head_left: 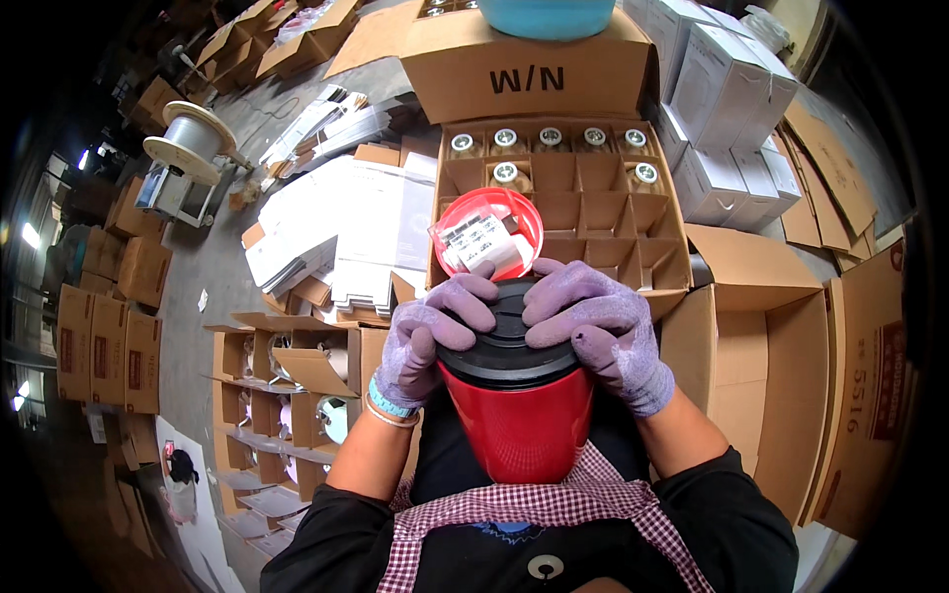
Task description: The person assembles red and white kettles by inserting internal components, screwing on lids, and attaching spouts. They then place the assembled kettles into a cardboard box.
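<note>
A red tapered bin stands upright against my lap, with a round black lid on its top. My left hand, in a purple knit glove, curls its fingers over the lid's left side. On the opposite side, my right hand in a matching glove bends its fingers onto the lid, with the thumb near the rim. Just beyond the lid sits a small red tub holding white printed labels. The undersides of both hands are hidden.
Ahead, a divided carton holds several bottles with white caps; a blue basin is behind. An open carton stands at right, white boxes beyond. At left are a compartmented box, flattened white cartons and a reel.
</note>
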A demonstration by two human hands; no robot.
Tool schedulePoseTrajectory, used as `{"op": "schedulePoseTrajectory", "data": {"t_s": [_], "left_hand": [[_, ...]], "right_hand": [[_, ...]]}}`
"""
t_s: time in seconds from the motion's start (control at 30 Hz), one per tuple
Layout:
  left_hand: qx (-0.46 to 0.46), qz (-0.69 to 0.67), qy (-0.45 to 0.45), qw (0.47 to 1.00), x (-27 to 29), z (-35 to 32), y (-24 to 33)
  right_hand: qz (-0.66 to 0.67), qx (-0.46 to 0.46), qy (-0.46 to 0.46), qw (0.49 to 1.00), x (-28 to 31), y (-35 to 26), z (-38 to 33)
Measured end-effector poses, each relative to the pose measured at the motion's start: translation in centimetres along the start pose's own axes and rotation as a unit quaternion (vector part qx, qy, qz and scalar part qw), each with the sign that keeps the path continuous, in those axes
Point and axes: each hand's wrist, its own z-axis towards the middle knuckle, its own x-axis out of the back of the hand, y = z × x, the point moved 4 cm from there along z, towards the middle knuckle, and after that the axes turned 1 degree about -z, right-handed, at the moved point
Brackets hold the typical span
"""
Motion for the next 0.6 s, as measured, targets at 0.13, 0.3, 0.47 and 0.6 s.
{"op": "schedulePoseTrajectory", "data": {"t_s": [0.13, 0.3, 0.47, 0.6], "left_hand": [[-0.001, 0.072, 0.0, 0.997, -0.7, -0.7, 0.9], [0.017, 0.306, -0.012, 0.952, -3.4, -1.8, 4.4], [-0.028, 0.542, -0.044, 0.838, -9.4, 0.7, 5.8], [0.048, 0.191, 0.057, 0.979, -0.9, -1.6, 1.1]], "right_hand": [[0.03, -0.001, -0.017, 0.999, 0.3, 0.9, -0.7], [0.099, -0.039, 0.011, 0.994, -0.5, 3.1, -1.2], [0.416, -0.037, 0.024, 0.908, -1.3, 7.5, -1.0], [-0.098, 0.027, 0.045, 0.994, -2.2, -0.9, -2.8]]}}
